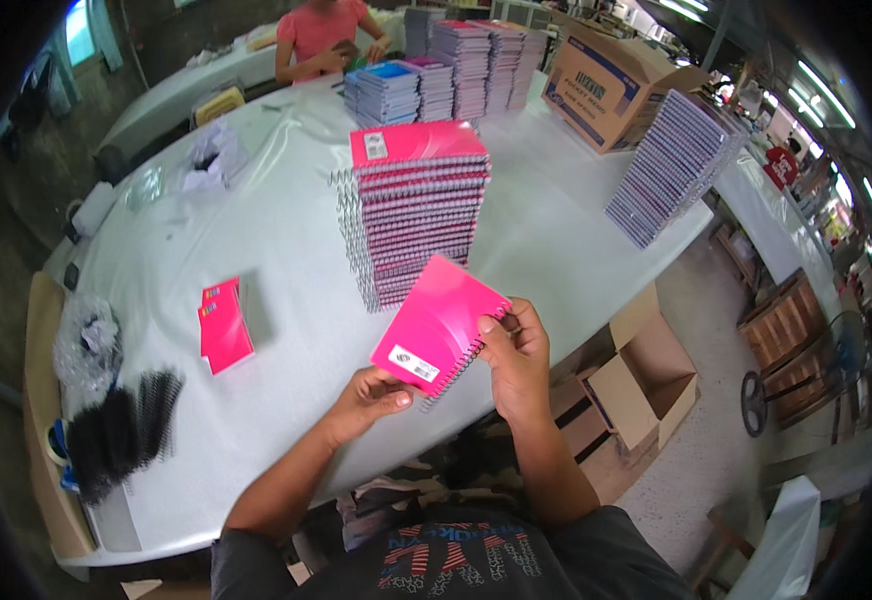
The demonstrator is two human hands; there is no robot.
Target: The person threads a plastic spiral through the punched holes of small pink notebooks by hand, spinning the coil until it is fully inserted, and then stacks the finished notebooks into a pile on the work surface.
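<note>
Head view is showing both hands holding one pink spiral notebook above the white table. Left hand is pinching its lower corner, and right hand is gripping the spiral edge, near a tall notebook stack.

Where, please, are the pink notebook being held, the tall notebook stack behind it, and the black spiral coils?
pink notebook (434, 322), head view, middle of its cover.
tall notebook stack (421, 225), head view, its front side.
black spiral coils (116, 430), head view, middle of the pile.

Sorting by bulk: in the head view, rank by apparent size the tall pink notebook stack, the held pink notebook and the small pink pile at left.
1. Tall pink notebook stack
2. Held pink notebook, though nearness enlarges it
3. Small pink pile
</note>
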